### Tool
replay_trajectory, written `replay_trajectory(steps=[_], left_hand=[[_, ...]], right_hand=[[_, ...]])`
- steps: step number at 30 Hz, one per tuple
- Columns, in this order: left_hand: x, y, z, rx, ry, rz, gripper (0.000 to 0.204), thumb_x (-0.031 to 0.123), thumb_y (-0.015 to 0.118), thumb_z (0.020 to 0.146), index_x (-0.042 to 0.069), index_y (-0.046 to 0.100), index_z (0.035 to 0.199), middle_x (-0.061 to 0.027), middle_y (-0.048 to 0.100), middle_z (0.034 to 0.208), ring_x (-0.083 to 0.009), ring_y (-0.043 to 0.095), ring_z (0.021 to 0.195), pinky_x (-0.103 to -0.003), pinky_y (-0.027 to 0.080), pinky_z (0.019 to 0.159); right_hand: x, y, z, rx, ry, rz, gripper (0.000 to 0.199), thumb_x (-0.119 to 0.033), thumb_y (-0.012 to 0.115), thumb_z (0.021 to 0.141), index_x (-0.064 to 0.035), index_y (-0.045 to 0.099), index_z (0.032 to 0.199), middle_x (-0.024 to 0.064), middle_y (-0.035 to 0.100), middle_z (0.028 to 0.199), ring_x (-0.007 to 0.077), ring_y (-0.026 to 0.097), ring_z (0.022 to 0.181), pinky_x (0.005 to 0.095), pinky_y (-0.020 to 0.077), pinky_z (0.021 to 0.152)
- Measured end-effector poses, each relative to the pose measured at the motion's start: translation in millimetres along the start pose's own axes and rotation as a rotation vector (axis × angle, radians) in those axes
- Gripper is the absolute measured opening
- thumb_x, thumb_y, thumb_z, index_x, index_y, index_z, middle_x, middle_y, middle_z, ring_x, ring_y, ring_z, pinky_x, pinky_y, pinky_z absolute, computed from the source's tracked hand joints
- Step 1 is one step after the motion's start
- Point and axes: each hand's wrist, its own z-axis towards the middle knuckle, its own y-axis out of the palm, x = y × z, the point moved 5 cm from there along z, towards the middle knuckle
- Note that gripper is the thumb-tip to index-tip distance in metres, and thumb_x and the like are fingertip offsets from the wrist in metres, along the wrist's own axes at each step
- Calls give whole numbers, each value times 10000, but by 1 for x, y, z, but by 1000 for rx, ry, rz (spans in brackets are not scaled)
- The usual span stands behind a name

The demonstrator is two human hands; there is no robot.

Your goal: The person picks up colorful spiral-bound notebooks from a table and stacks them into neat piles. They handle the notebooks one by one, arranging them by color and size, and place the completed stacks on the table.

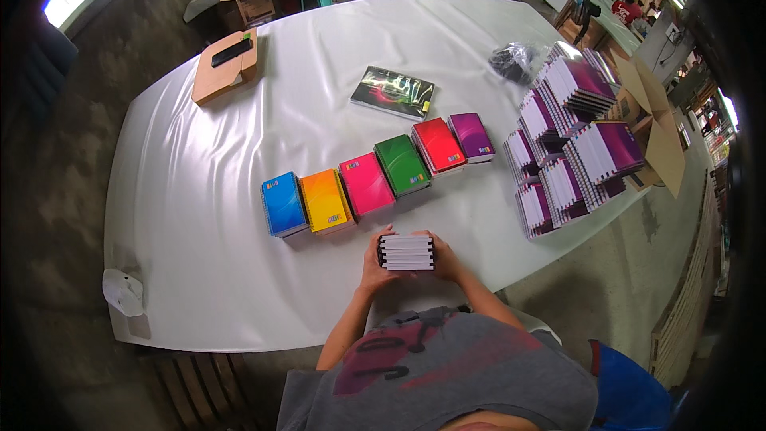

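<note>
- The left grip (373, 259) and the right grip (441, 258) hold a small stack of notebooks (406, 253) between them, one hand pressed on each side.
- The stack sits on the white table (199, 215), close to the person's body.
- Just past the grips lies a row of six notebooks: blue (283, 204), orange (326, 201), pink (366, 183), green (403, 165), red (438, 145) and purple (471, 136).
- Far off to the right of the grips stands a big pile of purple notebooks (570, 140).
- Beyond the row lies a shiny dark book (392, 92).
- Far ahead and to the left sits a brown box (225, 69).
</note>
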Motion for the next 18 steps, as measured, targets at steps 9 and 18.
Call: replay_trajectory(steps=[9,18], left_hand=[[-16,0,0,-5,-84,41,801,215,895,440,51,431,1070,-53,557,992,-157,550,925,-295,438,839],[-5,1,3,26,-3,-22,771,206,903,417,47,446,1017,-53,580,905,-153,569,825,-297,468,758]], right_hand=[[-1,8,-12,229,-120,-190,757,-213,771,614,-38,391,1245,150,421,1254,335,426,1144,409,351,945],[-82,3,-68,377,188,86,737,-94,717,657,-1,344,1286,166,189,1431,291,254,1307,376,226,1052]])
